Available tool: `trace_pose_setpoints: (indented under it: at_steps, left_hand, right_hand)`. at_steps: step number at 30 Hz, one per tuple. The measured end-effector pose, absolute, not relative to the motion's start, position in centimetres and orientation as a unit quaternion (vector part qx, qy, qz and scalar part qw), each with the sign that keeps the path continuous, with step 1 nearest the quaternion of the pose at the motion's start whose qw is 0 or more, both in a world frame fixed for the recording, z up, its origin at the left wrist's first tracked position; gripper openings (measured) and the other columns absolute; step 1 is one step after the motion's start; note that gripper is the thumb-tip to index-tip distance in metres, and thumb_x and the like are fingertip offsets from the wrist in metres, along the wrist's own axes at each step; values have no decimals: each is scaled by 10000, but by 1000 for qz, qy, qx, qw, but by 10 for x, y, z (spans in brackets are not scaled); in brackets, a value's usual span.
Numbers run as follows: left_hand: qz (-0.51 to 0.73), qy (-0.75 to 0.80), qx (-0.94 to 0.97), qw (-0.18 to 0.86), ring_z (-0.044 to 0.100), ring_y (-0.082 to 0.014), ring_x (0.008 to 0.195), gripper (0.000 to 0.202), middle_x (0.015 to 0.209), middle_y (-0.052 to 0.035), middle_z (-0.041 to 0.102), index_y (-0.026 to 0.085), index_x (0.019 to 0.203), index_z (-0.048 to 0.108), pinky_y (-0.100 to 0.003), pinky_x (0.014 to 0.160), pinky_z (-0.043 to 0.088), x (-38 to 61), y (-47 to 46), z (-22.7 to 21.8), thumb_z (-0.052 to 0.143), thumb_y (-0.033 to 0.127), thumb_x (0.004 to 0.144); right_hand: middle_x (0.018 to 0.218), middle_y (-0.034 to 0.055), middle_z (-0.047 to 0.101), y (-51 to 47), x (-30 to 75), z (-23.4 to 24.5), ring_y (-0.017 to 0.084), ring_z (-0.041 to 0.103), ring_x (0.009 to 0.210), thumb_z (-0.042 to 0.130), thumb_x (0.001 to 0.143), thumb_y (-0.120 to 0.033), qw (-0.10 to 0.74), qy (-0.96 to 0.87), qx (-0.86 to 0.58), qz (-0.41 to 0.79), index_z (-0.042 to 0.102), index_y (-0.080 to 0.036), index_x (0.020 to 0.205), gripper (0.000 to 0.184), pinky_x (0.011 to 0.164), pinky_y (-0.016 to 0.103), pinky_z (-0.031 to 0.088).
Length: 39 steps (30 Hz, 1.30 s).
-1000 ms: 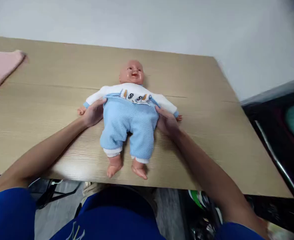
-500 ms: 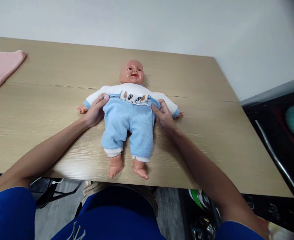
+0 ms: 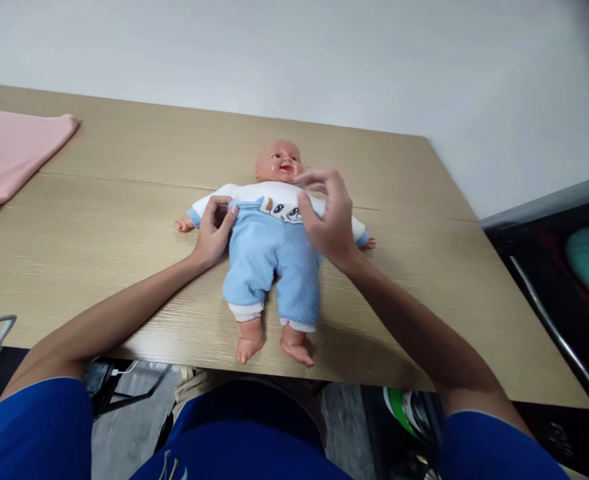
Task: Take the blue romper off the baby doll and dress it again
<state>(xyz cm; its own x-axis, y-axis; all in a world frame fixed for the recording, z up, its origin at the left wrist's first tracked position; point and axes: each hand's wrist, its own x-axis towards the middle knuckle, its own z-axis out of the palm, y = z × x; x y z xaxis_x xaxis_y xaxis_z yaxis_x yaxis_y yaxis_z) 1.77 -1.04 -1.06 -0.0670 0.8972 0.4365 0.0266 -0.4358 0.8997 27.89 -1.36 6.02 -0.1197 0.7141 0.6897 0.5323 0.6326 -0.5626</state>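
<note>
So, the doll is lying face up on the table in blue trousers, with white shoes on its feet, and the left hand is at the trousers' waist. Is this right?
Not quite: in the head view, the feet are bare; the white bands above them are cuffs. The doll lies face up on the table in blue trousers, with the left hand at their waist.
</note>
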Motion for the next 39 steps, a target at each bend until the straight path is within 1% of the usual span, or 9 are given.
trace_pose_setpoints:
  at_steps: [8, 11, 14, 17, 21, 26, 30, 35, 39]
  left_hand:
    - [634, 357, 641, 245, 617, -203, 1003, 298, 1135, -50, 653, 272, 1175, 673, -374, 937, 525, 16, -18, -16, 723, 565, 1165]
    - [637, 362, 640, 233, 604, -203, 982, 290, 1108, -45, 650, 271, 1180, 664, -373, 903, 522, 17, -18, -15, 698, 559, 1181]
    - [634, 370, 634, 243, 582, -195, 927, 330, 1052, -31, 635, 268, 1177, 657, -363, 861, 517, 18, -19, -15, 683, 597, 1179]
    - [630, 386, 623, 257, 591, -203, 928, 371, 1075, -41, 634, 269, 1175, 661, -366, 864, 534, 18, -24, -13, 662, 640, 1174]
    - [641, 432, 612, 167, 610, -288, 1156, 427, 1150, -84, 607, 268, 1106, 695, -498, 1130, 533, 13, -29, -14, 699, 695, 1126]
    - [699, 359, 604, 131, 607, -325, 1391, 421, 1397, -117, 595, 303, 1156, 594, -596, 1267, 481, 13, -23, -17, 661, 719, 1129]
    - [705, 329, 594, 205, 685, -264, 1210, 346, 1261, -86, 662, 319, 1184, 472, -517, 1146, 560, 20, -24, -15, 537, 659, 1205]
    - [683, 407, 559, 237, 655, -245, 1122, 429, 1159, -65, 615, 306, 1185, 483, -447, 1086, 552, 23, -26, -11, 536, 732, 1188]
    - [681, 379, 591, 207, 644, -273, 1276, 415, 1269, -96, 614, 304, 1177, 492, -492, 1185, 524, 19, -22, -8, 544, 715, 1185]
  right_hand:
    - [1475, 113, 826, 108, 170, 96, 304, 751, 1343, 724, 1014, -161, 72, -955, -205, 200, 750, -231, 1440, 433, 1151, 456, 587]
    - [1413, 114, 856, 121, 144, 87, 297, 765, 1288, 679, 1040, -139, -28, -972, -156, 171, 786, -195, 1368, 350, 1137, 446, 547]
    - [1355, 159, 861, 120, 140, 81, 321, 754, 1255, 680, 1063, -186, 2, -974, -178, 138, 786, -143, 1305, 268, 1194, 489, 486]
    - [1415, 166, 818, 118, 156, 80, 317, 738, 1230, 698, 1010, -198, 104, -955, -228, 157, 719, -162, 1387, 379, 1130, 451, 526]
    - [1398, 79, 802, 117, 187, 78, 269, 727, 1172, 659, 868, -112, 253, -891, -255, 277, 672, -256, 1394, 546, 1063, 394, 591]
    - [1392, 86, 804, 104, 213, 79, 315, 715, 1335, 672, 840, -114, 283, -880, -256, 282, 761, -288, 1264, 466, 1266, 518, 547]
    - [1448, 105, 803, 79, 231, 83, 346, 699, 1446, 692, 971, -238, 291, -890, -234, 263, 834, -305, 1237, 309, 1340, 594, 483]
    - [1269, 110, 856, 42, 254, 89, 302, 765, 1140, 678, 1111, -556, 303, -857, -290, 299, 825, -262, 1324, 392, 1073, 482, 613]
    - [1078, 74, 833, 19, 258, 93, 284, 742, 1004, 793, 1042, -631, 309, -853, -289, 306, 796, -269, 1082, 364, 978, 454, 596]
